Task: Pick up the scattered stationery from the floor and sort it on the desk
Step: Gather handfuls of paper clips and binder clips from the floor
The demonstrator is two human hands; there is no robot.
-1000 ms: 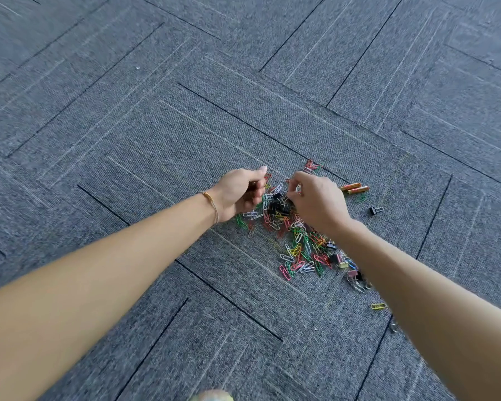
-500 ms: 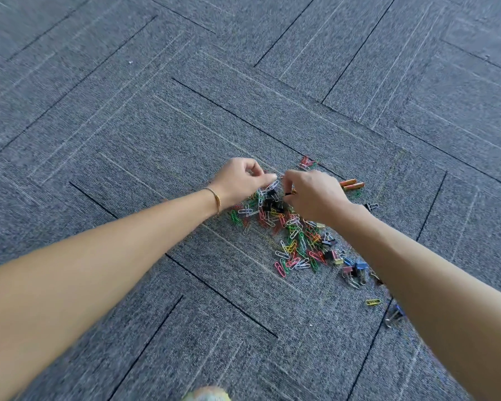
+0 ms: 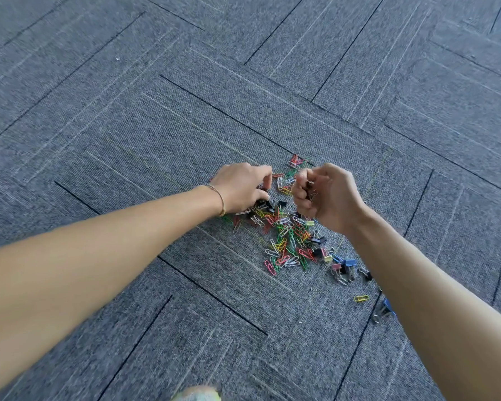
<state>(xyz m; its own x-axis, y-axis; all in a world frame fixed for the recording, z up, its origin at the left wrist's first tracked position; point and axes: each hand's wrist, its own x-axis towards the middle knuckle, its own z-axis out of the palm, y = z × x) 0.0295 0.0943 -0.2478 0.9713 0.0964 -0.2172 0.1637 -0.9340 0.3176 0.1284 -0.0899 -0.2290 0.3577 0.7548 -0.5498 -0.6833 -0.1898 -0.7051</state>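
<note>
Both bare arms reach forward over grey carpet tiles (image 3: 128,134) on the floor, toward a loose heap of coloured paper clips (image 3: 287,238) — red, green, yellow, white and pink, tangled together between the two wrists. The left hand (image 3: 240,186) is palm-down at the far left edge of the heap, its fingers curled down into the clips, with black binder clips (image 3: 265,205) just beside its fingertips; whether it has pinched anything I cannot tell. A thin gold bracelet (image 3: 221,201) sits on that wrist. The right hand (image 3: 327,195) is lifted a little above the heap and curled into a fist, with thin metal wire showing between its fingers — it grips some small clips, though which kind is too small to tell. More binder clips, blue, pink and black (image 3: 344,266), lie near the right forearm, a single yellow paper clip (image 3: 361,298) lies apart from the heap, and a blue binder clip (image 3: 386,309) is partly hidden by the arm. A small cluster of red and green clips (image 3: 296,161) lies beyond the hands.
</note>
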